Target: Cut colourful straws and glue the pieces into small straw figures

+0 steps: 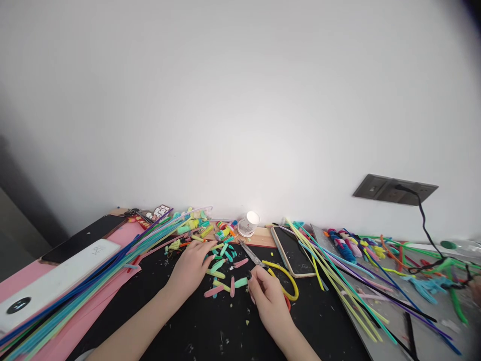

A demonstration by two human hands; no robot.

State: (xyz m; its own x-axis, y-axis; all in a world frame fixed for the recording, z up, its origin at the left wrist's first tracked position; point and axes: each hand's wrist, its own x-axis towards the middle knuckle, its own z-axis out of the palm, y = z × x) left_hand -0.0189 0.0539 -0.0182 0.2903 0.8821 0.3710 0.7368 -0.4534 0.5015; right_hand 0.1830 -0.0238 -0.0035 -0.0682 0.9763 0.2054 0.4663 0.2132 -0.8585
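My left hand [193, 265] rests low over a scatter of short fuzzy pipe cleaner pieces [216, 274] in mint, yellow and pink, its fingers stretched and the thumb apart. My right hand [267, 293] is curled, thumb and fingers together at the near right of the pieces. One mint pipe cleaner piece [241, 283] ends at its thumb tip; whether the fingers grip it I cannot tell. Beside and partly behind the right hand lie scissors [284, 278] with yellow handles, blades pointing to the far left. The right palm and some fingertips are hidden.
A white paper cup [248, 223] stands by the wall. Right of the scissors lies a phone [294, 251], partly under long pipe cleaners [338, 281]. At left, another long bundle [124, 260] crosses a white device [56, 281]. A black cable [424, 220] hangs from the wall socket [394, 189].
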